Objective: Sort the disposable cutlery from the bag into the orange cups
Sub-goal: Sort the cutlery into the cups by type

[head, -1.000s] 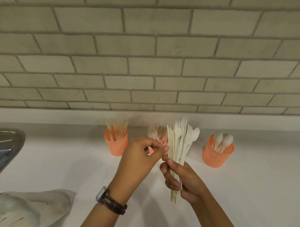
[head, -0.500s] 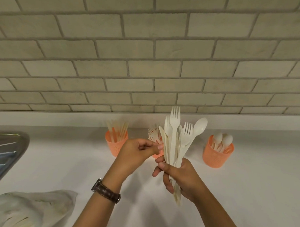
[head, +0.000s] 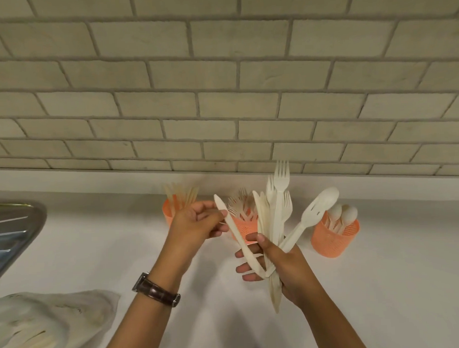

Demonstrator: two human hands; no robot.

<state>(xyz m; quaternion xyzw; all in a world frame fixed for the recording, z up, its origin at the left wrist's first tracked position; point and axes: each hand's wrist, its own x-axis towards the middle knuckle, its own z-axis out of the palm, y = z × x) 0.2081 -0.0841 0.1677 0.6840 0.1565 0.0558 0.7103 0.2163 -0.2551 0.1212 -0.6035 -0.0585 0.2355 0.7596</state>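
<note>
Warm, even indoor light, moderately bright, seemingly from overhead. Soft, diffuse shadow on white counter (head: 383,285) beneath forearms (head: 140,320), no hard edges. Dull streaky sheen on steel sink (head: 14,233) at left. Wide-angle bend: grout lines of tile wall (head: 221,109) curve and slant toward edges. Bag (head: 46,323) in lower-left corner soft, smeared. Centre fairly sharp, slight haze overall.

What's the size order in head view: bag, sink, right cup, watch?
1. bag, cropped by the frame
2. sink, also cropped
3. right cup
4. watch, near the cup's size and nearer the camera, so unsure
</note>
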